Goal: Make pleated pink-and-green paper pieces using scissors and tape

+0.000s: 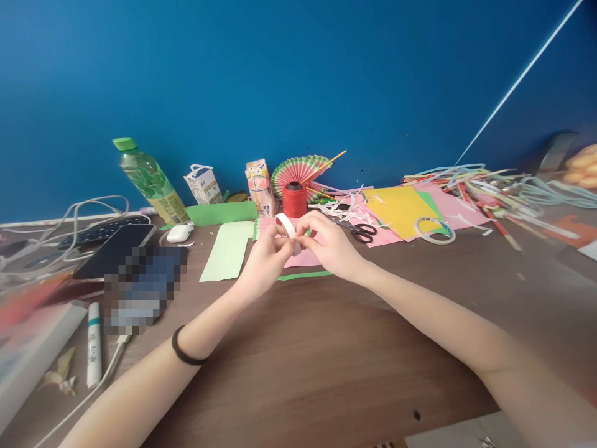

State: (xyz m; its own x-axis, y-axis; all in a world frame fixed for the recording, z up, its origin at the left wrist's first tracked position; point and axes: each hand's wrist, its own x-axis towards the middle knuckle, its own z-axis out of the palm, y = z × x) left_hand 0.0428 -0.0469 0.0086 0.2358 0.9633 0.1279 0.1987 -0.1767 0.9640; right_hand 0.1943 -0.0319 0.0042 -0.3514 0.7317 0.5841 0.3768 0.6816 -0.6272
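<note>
A narrow white strip [286, 226], curved like part of a loop, is held up over the desk between my two hands. My left hand [267, 256] pinches it from the left, thumb against fingers. From the right, my right hand [329, 244] meets it with thumb and fingertips pressed together. My fingertips cover part of the strip, so I cannot tell whether it is paper or tape. Beneath the hands lie a pink sheet [305, 258] and a thin green paper strip [305, 275]. Just behind stand a red spool of thread [294, 202] and a pleated pink-and-green paper fan [298, 173].
Black-handled scissors [364, 233], a tape roll [435, 230] and yellow paper [394, 211] lie to the right. Pale green paper [226, 252], a tilted bottle [152, 180], an earphone case [180, 233] and a marker [94, 345] are to the left. A blue wall [298, 74] rises behind.
</note>
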